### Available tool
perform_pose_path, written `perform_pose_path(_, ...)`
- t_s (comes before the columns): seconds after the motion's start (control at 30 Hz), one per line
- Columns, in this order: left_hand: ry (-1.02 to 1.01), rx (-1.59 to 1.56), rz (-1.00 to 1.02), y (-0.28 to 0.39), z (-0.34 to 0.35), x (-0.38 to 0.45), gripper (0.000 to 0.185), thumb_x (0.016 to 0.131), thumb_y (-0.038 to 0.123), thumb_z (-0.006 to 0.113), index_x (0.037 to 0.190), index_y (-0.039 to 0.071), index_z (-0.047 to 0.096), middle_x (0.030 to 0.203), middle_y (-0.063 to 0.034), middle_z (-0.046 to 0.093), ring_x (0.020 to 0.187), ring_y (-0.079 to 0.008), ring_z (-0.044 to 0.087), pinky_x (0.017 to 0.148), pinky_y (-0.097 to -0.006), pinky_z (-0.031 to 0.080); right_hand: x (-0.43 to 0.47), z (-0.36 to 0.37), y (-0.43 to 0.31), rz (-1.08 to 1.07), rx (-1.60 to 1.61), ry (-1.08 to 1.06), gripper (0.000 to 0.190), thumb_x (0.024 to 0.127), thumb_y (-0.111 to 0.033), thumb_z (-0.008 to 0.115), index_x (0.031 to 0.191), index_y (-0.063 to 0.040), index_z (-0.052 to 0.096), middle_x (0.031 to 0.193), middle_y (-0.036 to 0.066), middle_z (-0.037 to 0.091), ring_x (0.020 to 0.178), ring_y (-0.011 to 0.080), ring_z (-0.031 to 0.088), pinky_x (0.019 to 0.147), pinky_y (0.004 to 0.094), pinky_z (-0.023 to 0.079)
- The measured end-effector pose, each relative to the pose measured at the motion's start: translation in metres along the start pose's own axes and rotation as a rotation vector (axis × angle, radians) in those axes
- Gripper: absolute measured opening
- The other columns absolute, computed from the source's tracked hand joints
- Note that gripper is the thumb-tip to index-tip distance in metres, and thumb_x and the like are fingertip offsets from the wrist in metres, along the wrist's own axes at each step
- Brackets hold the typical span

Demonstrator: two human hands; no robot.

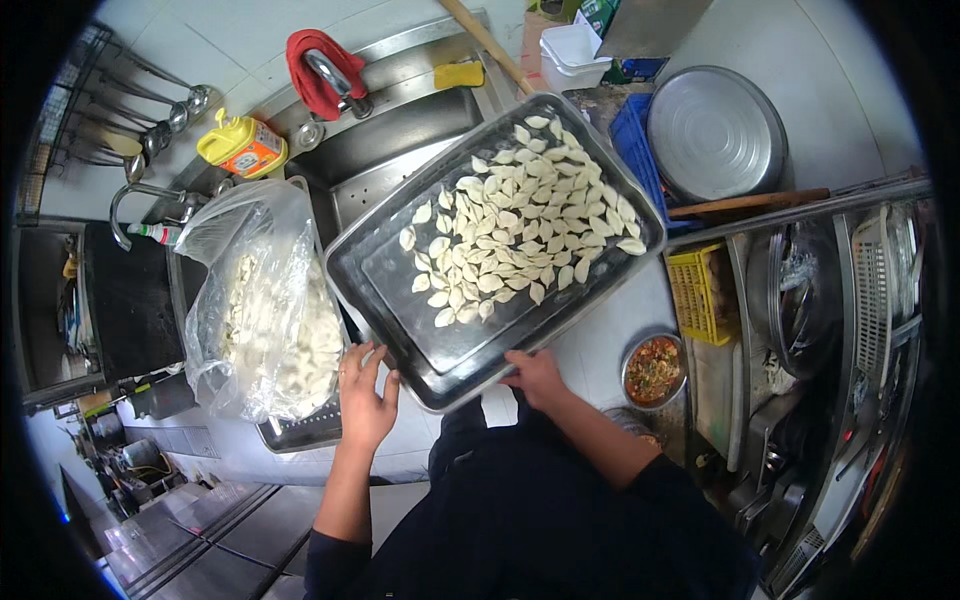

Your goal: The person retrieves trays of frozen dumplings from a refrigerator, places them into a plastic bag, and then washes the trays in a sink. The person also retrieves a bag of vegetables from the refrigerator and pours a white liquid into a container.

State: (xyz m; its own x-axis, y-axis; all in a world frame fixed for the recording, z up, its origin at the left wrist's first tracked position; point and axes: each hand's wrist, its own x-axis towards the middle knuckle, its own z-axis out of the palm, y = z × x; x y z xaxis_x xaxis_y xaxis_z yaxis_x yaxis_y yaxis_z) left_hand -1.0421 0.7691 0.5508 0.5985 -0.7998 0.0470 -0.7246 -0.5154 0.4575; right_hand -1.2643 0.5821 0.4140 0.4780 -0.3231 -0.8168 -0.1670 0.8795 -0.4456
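Observation:
A rectangular metal tray lies tilted across the sink, with many raw dumplings spread over its upper and right part. My right hand grips the tray's near long rim, fingers partly hidden by it. At the tray's lower left corner, my left hand is spread, fingers apart; whether its fingertips touch the tray or the tray beside it cannot be told. To the left, a clear plastic bag lies over a second tray full of pale dumplings.
Behind are a steel sink, a faucet with a red cloth, a yellow sponge and a yellow jug. To the right stand a blue crate, a round metal lid or pan and a bowl of red food.

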Motion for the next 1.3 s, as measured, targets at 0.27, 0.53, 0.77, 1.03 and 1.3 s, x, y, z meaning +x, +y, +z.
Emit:
perform_pose_path(0.27, 0.1, 0.069, -0.05, 0.001, 0.082, 0.038, 0.064, 0.091, 0.019, 0.069, 0.145, -0.003, 0.044, 0.14, -0.0264, 0.047, 0.127, -0.045, 0.048, 0.106, -0.0488, 0.04, -0.011, -0.126, -0.091, -0.734, -0.743, 0.519, 0.029, 0.097, -0.015, 0.059, 0.117, 0.003, 0.049, 0.103, 0.028, 0.067, 0.095, 0.0454, 0.066, 0.082, 0.0463, 0.051)
perform_pose_path(0.53, -0.12, -0.199, -0.415, -0.01, 0.129, 0.026, 0.036, 0.108, 0.036, 0.046, 0.116, 0.003, 0.059, 0.093, -0.032, 0.066, 0.09, -0.0539, 0.063, 0.072, -0.0569, 0.05, -0.033, -0.12, -0.098, -0.757, -0.989, 0.587, 0.031, 0.102, -0.028, 0.058, 0.106, 0.001, 0.046, 0.085, 0.034, 0.063, 0.089, 0.0591, 0.057, 0.069, 0.0569, 0.047)
perform_pose_path(0.77, 0.037, -0.384, -0.405, 0.03, 0.148, -0.008, 0.039, 0.109, 0.036, 0.045, 0.093, 0.001, 0.053, 0.076, -0.0227, 0.055, 0.069, -0.0375, 0.055, 0.067, -0.0456, 0.046, -0.029, -0.142, -0.121, -0.73, -1.029, 0.708, 0.044, 0.104, -0.042, 0.053, 0.104, 0.001, 0.055, 0.085, 0.033, 0.064, 0.088, 0.0547, 0.063, 0.07, 0.0561, 0.048)
perform_pose_path(1.03, 0.046, -0.319, -0.522, 0.018, 0.143, -0.022, 0.038, 0.109, 0.037, 0.046, 0.092, 0.003, 0.052, 0.072, -0.0164, 0.057, 0.064, -0.0299, 0.056, 0.064, -0.0439, 0.047, 0.0, -0.147, -0.122, -0.807, -1.081, 0.547, 0.04, 0.101, -0.038, 0.059, 0.095, 0.001, 0.054, 0.085, 0.032, 0.061, 0.084, 0.0558, 0.057, 0.071, 0.054, 0.047)
perform_pose_path(1.3, -0.041, -0.599, -0.571, 0.056, 0.176, -0.044, 0.032, 0.106, 0.033, 0.053, 0.104, 0.001, 0.057, 0.077, -0.0162, 0.063, 0.07, -0.0295, 0.062, 0.068, -0.042, 0.049, -0.059, -0.217, -0.073, -0.719, -0.337, 0.718, 0.053, 0.099, -0.022, 0.069, 0.141, 0.003, 0.047, 0.12, 0.01, 0.064, 0.107, 0.0185, 0.061, 0.095, 0.0316, 0.049)
